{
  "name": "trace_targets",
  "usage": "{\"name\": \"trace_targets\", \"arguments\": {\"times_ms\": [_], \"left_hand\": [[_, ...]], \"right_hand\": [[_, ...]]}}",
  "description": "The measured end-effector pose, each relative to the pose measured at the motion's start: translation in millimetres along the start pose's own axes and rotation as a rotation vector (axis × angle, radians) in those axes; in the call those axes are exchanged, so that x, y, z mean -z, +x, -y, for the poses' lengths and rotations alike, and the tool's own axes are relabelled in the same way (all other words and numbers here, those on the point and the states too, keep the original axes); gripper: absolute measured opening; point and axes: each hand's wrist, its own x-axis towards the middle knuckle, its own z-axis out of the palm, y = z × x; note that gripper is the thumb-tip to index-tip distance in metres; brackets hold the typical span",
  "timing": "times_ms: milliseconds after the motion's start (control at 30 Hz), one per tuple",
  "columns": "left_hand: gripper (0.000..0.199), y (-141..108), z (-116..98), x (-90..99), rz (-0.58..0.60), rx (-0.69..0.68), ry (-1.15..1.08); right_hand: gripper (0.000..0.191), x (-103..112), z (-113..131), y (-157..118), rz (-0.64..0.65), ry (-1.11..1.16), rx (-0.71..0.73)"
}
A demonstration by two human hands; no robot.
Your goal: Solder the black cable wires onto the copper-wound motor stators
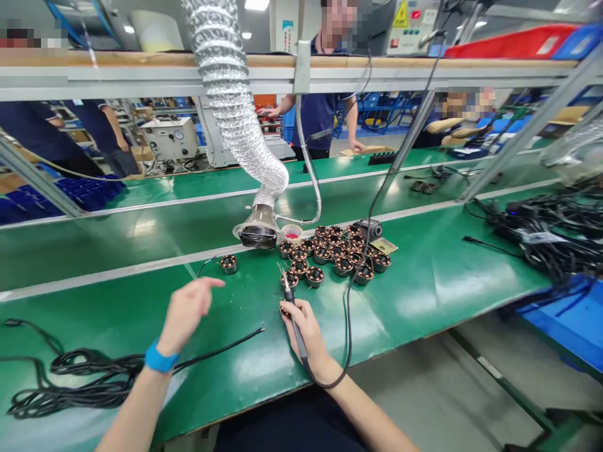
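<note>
My right hand grips a soldering iron, its tip pointing away from me toward the nearest copper-wound motor stators. Partly hidden by those fingers is another dark, round stator; I cannot tell whether the hand holds it too. My left hand, with a blue wristband, hovers over the green bench. Its index finger stretches to the right, the other fingers are curled, and nothing shows in it. Just beyond that finger, apart from the group, stands a single stator with a dark wire lead.
A fume extractor nozzle hangs low from a silver duct. Beside it are a small tub and a black holder. Coiled black cable lies left, more cables right. A person stands across the bench.
</note>
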Motion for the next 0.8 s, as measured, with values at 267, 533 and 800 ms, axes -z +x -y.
{"name": "trace_targets", "arguments": {"times_ms": [267,533,800], "left_hand": [[0.034,-5.4,24.2,-57.4,0.434,-0.077,0.251],[0.043,19.0,24.3,-46.8,0.494,-0.016,0.052],[0.052,32.6,24.6,-52.9,0.598,0.107,-0.087]], "right_hand": [[0.045,-16.1,1.6,18.7,0.204,0.145,0.147],[0.046,-16.1,-2.3,54.5,0.319,0.035,0.188],[0.046,-28.2,-4.4,57.8,0.262,0.127,0.075]]}}
